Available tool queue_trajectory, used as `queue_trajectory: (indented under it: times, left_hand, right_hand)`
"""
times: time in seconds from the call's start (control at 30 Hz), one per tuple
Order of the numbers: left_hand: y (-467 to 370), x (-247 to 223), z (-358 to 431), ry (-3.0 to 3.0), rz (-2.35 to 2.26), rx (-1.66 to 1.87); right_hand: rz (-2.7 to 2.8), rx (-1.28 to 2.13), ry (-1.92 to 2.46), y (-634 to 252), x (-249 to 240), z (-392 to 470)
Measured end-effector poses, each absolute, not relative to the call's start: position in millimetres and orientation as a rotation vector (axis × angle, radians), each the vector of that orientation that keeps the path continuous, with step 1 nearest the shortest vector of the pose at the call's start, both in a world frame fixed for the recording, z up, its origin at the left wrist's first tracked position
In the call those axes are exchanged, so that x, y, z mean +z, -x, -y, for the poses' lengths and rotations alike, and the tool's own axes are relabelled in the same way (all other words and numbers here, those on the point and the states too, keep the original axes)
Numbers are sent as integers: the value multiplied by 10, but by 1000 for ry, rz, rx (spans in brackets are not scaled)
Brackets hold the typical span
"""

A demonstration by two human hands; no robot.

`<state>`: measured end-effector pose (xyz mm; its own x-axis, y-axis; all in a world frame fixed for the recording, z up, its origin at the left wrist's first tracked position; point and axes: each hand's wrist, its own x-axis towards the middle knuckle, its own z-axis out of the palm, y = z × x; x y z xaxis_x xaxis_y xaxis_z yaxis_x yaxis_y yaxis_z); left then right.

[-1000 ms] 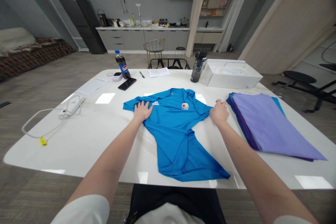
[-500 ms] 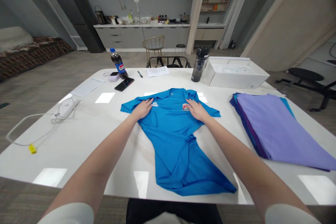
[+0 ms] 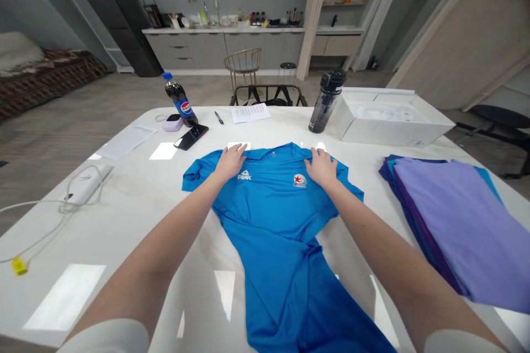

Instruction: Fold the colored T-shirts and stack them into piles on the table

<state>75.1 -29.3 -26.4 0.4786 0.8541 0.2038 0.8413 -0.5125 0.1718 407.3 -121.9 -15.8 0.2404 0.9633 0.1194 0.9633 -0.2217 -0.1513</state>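
Observation:
A blue short-sleeved shirt (image 3: 273, 204) lies front up on the white table, its collar away from me and its lower part twisted and creased toward the near edge. My left hand (image 3: 232, 162) rests on the shoulder at the left, beside the white PEAK print, fingers spread. At the other shoulder, my right hand (image 3: 322, 167) lies on the fabric with its fingers apart, just right of the round badge. Neither hand grips the cloth visibly.
Right of the shirt lies a stack of folded clothes (image 3: 459, 215), lilac on top. Behind stand an open white box (image 3: 385, 127), a dark bottle (image 3: 325, 105) and a cola bottle (image 3: 180, 100). A phone (image 3: 191, 137), papers (image 3: 126, 142) and a cabled power strip (image 3: 86, 185) lie left.
Both hands have moved outward and up toward the shoulders, uncovering the print and badge. The upper shirt looks more spread out. The view has moved closer to the table.

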Motion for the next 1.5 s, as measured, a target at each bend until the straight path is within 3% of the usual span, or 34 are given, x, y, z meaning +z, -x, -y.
queue_trajectory:
  times: [0.2,0.53,0.67,0.87,1.0,1.17,1.37,1.5]
  left_hand:
    - [-790,-332,-47,-2551,-1620,401]
    - [-1113,-278,-464,-2399,-1857,771]
    - [-999,-369,-83,-2664,-1441,497]
    - [-235,-555,163,-2303,-1868,276]
    - [166,-467,54,-2237,-2000,260]
    - [-92,-228,312,-2581,-1883,453]
    - [-325,-219,665,-2377,-2056,193]
    - [42,-347,612,-2216,-2140,65]
  right_hand:
    - [1693,17,2459,-4316,-193,1000]
    - [1585,-10,2352,-4533,-131,491]
    - [1861,-46,2078,-4468,-195,782]
    - [1955,47,2340,-4762,-473,1409]
    - [1860,9,2549,-5124,-412,1494]
    - [1646,-148,2693,-5208,-157,1538]
    - [1341,292,2867,-5292,-32,1634]
    - [1336,75,2742,-5446,14,1643]
